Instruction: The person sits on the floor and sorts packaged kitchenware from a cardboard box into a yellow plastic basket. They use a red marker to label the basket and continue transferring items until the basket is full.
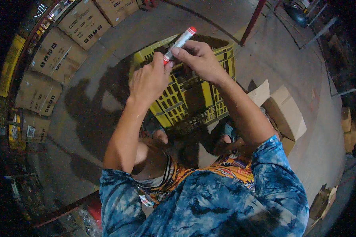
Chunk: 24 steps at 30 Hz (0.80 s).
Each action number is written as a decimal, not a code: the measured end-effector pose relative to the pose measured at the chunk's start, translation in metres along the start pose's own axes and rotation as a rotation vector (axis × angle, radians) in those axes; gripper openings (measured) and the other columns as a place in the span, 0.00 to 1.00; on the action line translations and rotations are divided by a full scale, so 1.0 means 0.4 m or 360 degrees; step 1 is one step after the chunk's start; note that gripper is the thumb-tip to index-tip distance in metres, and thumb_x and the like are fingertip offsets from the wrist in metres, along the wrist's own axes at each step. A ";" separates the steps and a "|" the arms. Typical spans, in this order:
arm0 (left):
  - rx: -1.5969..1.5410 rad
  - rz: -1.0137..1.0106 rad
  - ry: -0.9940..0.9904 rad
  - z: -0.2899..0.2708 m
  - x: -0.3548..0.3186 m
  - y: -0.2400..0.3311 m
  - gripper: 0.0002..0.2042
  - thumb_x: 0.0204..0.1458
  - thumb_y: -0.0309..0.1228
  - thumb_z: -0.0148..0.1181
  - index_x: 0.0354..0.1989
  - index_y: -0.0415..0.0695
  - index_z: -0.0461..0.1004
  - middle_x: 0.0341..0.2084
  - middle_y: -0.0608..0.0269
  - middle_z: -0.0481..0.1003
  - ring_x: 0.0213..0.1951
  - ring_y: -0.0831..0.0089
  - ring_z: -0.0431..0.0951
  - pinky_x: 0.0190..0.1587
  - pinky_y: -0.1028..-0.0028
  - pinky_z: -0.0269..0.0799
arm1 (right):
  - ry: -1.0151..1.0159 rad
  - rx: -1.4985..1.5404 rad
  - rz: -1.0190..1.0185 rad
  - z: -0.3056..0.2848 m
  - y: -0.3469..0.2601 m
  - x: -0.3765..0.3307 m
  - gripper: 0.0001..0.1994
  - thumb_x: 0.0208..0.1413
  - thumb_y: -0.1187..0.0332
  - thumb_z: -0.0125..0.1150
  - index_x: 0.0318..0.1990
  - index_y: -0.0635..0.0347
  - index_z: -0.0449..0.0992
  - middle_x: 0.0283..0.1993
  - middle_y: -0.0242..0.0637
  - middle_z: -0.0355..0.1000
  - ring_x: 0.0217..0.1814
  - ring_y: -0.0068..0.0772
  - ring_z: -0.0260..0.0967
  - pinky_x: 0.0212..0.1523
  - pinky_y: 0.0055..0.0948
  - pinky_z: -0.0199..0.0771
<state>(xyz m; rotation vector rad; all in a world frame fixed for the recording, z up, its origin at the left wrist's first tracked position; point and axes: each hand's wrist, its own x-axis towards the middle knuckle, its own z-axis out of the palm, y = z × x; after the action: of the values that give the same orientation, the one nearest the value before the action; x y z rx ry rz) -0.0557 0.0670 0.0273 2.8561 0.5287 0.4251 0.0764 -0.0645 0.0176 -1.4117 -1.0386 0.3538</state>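
Red-and-white marker (182,40), count one, slanted between both hands above a crate, upper end toward the right. Right hand (201,61): fingers curled, thumb pressed to the white barrel, clamped on it. Left hand (149,81): fingers folded in together, closed about the lower red end.

Below: one yellow plastic crate (207,94), slotted walls, set on the floor; inside dark, contents too dim to tell. Right of it, partly behind the right forearm: one open carton (285,110), flaps up. Nearest the camera: blue tie-dye shirt (205,205), orange patterned shorts (233,168).

Floor (296,67) grey, hard-looking, scuffed; broad shadow left of the crate. Along the left side of the room: brown printed cartons (58,59) in a curving row, at least five. Upper right: dark red post (252,23), metal framing beyond. Lower right: torn cardboard (323,203). Light dim, rim black.
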 end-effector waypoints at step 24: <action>-0.0113 0.0025 -0.0116 -0.002 -0.004 -0.021 0.17 0.66 0.46 0.47 0.44 0.42 0.66 0.28 0.37 0.78 0.34 0.35 0.79 0.38 0.41 0.73 | 0.0463 0.1117 0.0564 -0.105 -0.041 -0.011 0.14 0.61 0.61 0.62 0.48 0.59 0.74 0.29 0.30 0.72 0.24 0.22 0.68 0.26 0.25 0.71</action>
<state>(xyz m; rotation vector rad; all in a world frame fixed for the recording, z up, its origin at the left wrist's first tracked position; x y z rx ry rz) -0.0602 0.0742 0.0257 2.7973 0.4687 0.3342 0.0997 -0.0973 0.0379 -0.9553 -0.3554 0.6730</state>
